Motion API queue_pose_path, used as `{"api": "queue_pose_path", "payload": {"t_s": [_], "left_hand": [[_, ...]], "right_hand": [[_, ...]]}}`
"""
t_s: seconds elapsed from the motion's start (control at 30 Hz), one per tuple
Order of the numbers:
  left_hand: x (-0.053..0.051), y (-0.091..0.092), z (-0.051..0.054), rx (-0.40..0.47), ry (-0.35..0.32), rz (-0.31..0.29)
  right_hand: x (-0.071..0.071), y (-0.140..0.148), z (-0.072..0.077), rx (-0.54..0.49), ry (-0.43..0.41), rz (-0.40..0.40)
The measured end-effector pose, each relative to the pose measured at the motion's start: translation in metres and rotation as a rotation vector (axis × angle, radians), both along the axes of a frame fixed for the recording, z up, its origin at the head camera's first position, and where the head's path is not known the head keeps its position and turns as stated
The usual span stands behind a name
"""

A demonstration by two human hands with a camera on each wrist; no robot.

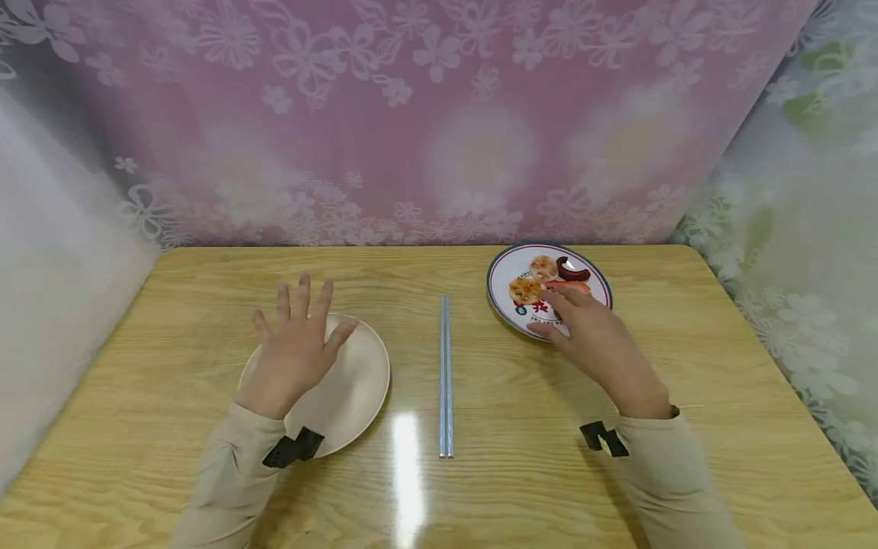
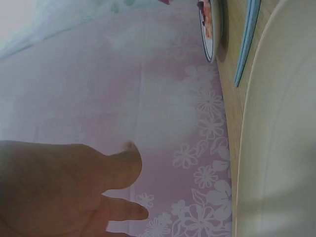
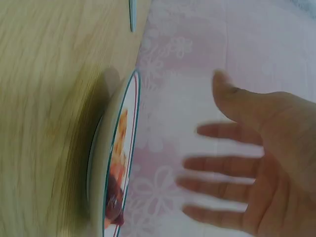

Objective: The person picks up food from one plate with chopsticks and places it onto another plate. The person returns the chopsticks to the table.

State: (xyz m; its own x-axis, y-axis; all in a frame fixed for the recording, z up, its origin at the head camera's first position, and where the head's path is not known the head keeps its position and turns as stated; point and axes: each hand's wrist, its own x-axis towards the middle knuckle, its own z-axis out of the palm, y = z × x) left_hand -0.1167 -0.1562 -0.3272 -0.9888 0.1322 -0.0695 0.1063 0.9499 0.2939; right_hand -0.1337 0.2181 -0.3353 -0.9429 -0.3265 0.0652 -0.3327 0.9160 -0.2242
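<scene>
My left hand (image 1: 291, 354) hovers over a plain cream plate (image 1: 357, 396), fingers spread and holding nothing. In the left wrist view the thumb and fingers (image 2: 126, 170) stand apart from the plate's rim (image 2: 247, 128). My right hand (image 1: 597, 335) is above the near right part of a white plate (image 1: 504, 278) with a dark rim and red line. The right wrist view shows its fingers (image 3: 222, 165) extended, apart from that plate. On it are two browned round pieces (image 1: 525, 290), a dark red curved piece (image 1: 572, 272) and an orange-red piece (image 1: 579, 287), partly hidden by my fingers.
A pair of pale blue chopsticks (image 1: 447, 374) lies lengthwise on the wooden table (image 1: 494, 480), between the two plates. A pink floral curtain (image 1: 384, 152) hangs behind the table's far edge. Pale floral cloth (image 1: 796, 252) hangs at the right side.
</scene>
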Motion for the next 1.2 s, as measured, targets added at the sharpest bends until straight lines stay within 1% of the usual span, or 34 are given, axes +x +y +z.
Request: {"api": "queue_pose_path", "payload": {"t_s": [0.07,0.17,0.27,0.33,0.47,0.6,0.67,0.73,0.87,1.0,1.07,1.2], "left_hand": [[0.0,-0.005,0.0,0.018,0.066,-0.007],[0.001,-0.015,-0.003,0.091,0.134,-0.003],[0.002,-0.029,-0.01,0.127,0.16,0.025],[0.004,-0.04,-0.015,0.115,0.161,0.05],[0.008,-0.064,-0.026,0.078,0.123,0.087],[0.011,-0.088,-0.036,0.034,0.029,0.119],[0.014,-0.098,-0.04,0.015,-0.025,0.124],[0.015,-0.105,-0.043,-0.001,-0.064,0.118],[0.018,-0.114,-0.048,-0.007,-0.124,0.106],[0.02,-0.117,-0.052,-0.022,-0.157,0.095],[0.021,-0.118,-0.054,-0.033,-0.164,0.093],[0.024,-0.119,-0.056,-0.044,-0.147,0.092]], "right_hand": [[0.001,-0.009,-0.002,-0.01,0.079,0.079],[0.003,-0.025,-0.01,-0.008,0.162,0.188],[0.005,-0.043,-0.021,0.015,0.213,0.289],[0.006,-0.055,-0.025,0.065,0.209,0.347],[0.01,-0.075,-0.032,0.171,0.195,0.446],[0.012,-0.09,-0.035,0.215,0.197,0.511],[0.013,-0.096,-0.036,0.236,0.208,0.527],[0.014,-0.101,-0.036,0.261,0.215,0.545],[0.015,-0.108,-0.038,0.285,0.251,0.566],[0.015,-0.112,-0.039,0.294,0.256,0.562],[0.014,-0.115,-0.04,0.31,0.241,0.561],[0.012,-0.119,-0.041,0.353,0.22,0.569]]}}
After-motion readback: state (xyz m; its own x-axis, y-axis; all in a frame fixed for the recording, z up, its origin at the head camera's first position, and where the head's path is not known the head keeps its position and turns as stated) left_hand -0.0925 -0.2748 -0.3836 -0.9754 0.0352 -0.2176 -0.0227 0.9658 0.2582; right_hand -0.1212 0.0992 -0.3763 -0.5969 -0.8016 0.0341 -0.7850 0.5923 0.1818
